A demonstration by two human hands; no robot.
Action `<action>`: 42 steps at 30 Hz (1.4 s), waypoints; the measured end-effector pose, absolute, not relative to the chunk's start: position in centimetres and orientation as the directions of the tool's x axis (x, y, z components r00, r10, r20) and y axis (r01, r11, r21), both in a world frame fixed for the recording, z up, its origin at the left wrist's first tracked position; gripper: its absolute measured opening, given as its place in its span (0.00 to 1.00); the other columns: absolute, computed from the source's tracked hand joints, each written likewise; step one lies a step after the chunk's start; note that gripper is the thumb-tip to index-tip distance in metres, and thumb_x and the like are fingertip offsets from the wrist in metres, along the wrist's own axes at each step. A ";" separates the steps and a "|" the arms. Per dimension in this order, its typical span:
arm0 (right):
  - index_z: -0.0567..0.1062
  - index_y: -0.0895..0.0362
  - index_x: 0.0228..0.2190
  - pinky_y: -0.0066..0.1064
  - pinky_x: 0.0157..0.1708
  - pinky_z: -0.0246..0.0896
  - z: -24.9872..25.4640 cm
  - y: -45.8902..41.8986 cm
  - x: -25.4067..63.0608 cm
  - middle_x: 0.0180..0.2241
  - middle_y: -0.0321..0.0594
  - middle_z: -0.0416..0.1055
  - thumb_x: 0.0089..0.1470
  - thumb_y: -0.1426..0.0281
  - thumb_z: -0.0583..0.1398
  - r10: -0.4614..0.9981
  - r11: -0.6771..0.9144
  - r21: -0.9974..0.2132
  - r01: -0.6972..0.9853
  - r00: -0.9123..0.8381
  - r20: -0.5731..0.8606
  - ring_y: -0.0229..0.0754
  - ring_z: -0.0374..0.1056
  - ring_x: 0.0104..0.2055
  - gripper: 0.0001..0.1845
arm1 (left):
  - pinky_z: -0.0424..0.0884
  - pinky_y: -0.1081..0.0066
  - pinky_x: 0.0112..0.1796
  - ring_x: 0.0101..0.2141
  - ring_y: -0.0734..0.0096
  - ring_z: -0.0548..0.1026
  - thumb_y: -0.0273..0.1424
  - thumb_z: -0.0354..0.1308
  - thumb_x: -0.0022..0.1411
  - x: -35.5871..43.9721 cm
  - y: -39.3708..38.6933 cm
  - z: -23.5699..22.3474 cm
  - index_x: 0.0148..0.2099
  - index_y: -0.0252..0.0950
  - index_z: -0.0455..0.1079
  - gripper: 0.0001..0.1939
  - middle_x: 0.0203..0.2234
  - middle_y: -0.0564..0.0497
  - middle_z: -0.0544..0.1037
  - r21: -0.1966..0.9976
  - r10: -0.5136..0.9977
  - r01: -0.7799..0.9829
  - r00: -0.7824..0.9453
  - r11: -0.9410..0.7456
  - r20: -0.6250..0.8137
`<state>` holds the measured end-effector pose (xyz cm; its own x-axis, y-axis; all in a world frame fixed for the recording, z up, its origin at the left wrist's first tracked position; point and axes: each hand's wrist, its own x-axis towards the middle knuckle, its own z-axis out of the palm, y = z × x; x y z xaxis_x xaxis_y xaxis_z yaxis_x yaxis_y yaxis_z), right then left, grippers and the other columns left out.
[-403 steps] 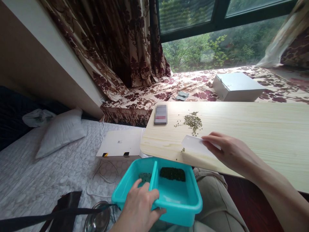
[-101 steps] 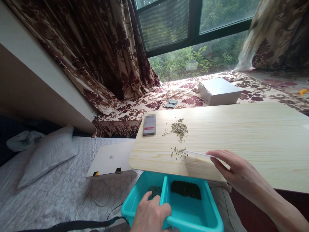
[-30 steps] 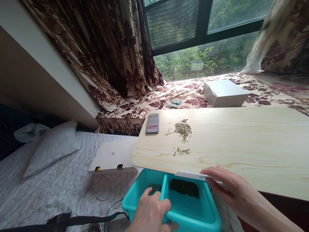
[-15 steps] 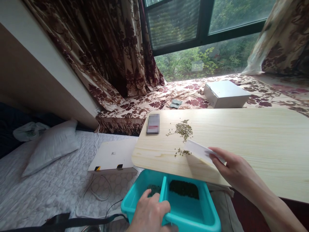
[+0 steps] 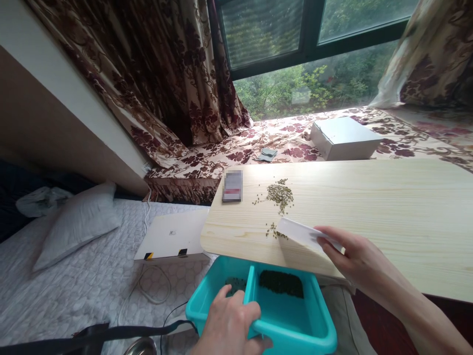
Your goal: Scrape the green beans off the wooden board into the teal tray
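Observation:
My right hand (image 5: 354, 251) is closed on a thin white flat piece (image 5: 300, 232), its far edge tilted onto the wooden tabletop (image 5: 380, 207). That edge touches a small scatter of green beans (image 5: 273, 230), which look like mung beans. Farther back lies a larger patch of the same beans (image 5: 280, 196). Below the table edge, my left hand (image 5: 231, 320) grips the near rim of a turquoise two-compartment bin (image 5: 322, 320) at its divider. Many dark green beans (image 5: 283, 283) fill the far part of its right compartment. A few show in the left one, partly behind my fingers.
A small blurred packet (image 5: 232, 186) lies at the table's left end. Beyond the table, a white box (image 5: 345, 139) and a folded grey cloth (image 5: 266, 155) rest on the window seat. Left are a flat white box (image 5: 173, 234) on the bed, a cable and a pillow (image 5: 77, 227).
My right hand has moved the white piece slightly left, and the near beans are bunched a little closer together. My left hand stays on the bin. The view has tilted slightly down.

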<state>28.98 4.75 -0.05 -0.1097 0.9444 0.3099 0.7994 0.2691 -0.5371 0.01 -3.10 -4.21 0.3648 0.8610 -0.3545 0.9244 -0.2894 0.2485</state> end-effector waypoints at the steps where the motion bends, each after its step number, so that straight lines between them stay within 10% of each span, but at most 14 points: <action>1: 0.81 0.52 0.36 0.31 0.23 0.68 0.0 4.6 29.0 0.31 0.42 0.83 0.58 0.63 0.54 0.943 0.276 -0.540 0.795 -0.116 0.311 0.47 0.78 0.29 0.16 | 0.63 0.50 0.60 0.39 0.57 0.78 0.46 0.77 0.50 0.0 -3.1 -4.1 0.34 0.41 0.77 0.18 0.31 0.52 0.77 0.251 0.860 0.925 0.362 -0.284 -0.359; 42: 0.80 0.51 0.36 0.30 0.25 0.65 0.9 3.9 26.5 0.30 0.40 0.83 0.58 0.64 0.54 0.947 0.306 -0.561 0.769 -0.185 0.263 0.44 0.76 0.28 0.15 | 0.64 0.51 0.59 0.40 0.58 0.79 0.38 0.76 0.56 -0.5 -2.7 0.3 0.34 0.40 0.77 0.12 0.33 0.51 0.79 0.253 0.849 0.937 0.329 -0.241 -0.413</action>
<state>26.46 3.94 0.89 -0.1845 0.9471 0.2627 0.7690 0.3055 -0.5615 -0.54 -2.71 0.31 0.3293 0.8490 -0.4132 0.9372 -0.2406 0.2525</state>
